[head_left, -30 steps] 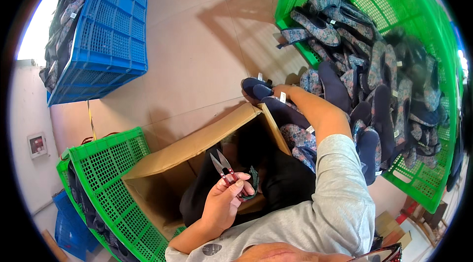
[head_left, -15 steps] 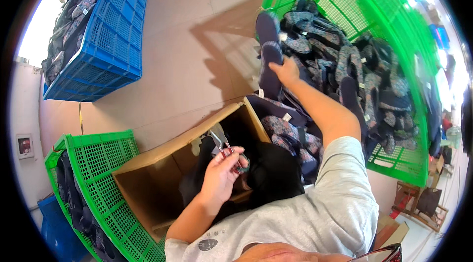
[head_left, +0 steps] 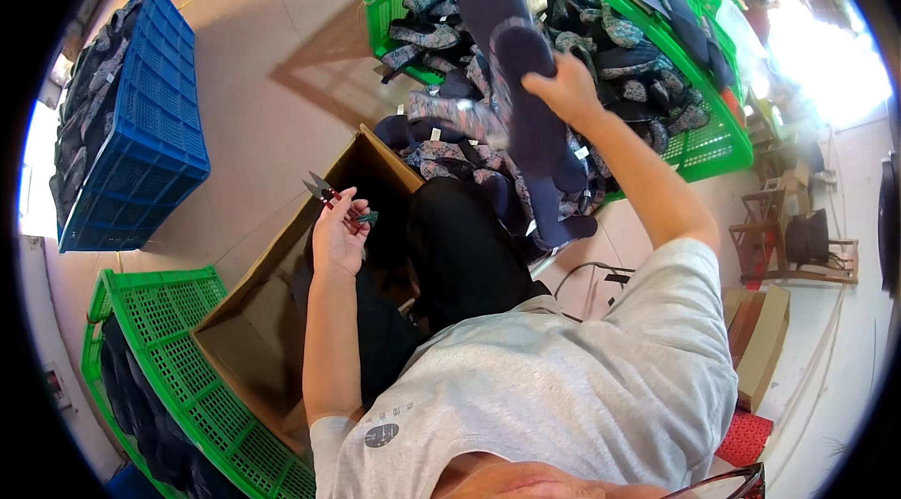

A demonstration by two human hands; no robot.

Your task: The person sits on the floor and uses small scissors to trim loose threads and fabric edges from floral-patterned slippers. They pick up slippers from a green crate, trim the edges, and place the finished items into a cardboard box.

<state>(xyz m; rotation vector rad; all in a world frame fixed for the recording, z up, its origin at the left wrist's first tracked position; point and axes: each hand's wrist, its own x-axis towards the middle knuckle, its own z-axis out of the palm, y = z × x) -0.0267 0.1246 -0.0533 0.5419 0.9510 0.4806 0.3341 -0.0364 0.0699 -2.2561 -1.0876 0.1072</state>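
Note:
My right hand (head_left: 570, 93) grips dark navy slippers (head_left: 527, 62), held up with their soles showing. More navy and patterned slippers hang or lie just beneath, partly blurred, so I cannot tell how many are in the grip. Out to the left, my left hand (head_left: 340, 234) holds small thread snips (head_left: 328, 193) with red handles, blades pointing away from me. Something green shows beside its fingers. Below the held slippers, a heap of flower-patterned slippers (head_left: 441, 150) spills toward my knees from a large green mesh crate (head_left: 723, 138).
An open cardboard box (head_left: 253, 297) stands beside my legs. At the near left is another green crate (head_left: 174, 311) with dark slippers, and beyond it a full blue crate (head_left: 155, 142). A wooden stool (head_left: 793, 236) and cardboard pieces (head_left: 762, 349) are at the right.
My right hand has raised the slippers from the heap's left side and brought them nearer. My left hand, still holding the snips, has shifted left. The whole view has turned.

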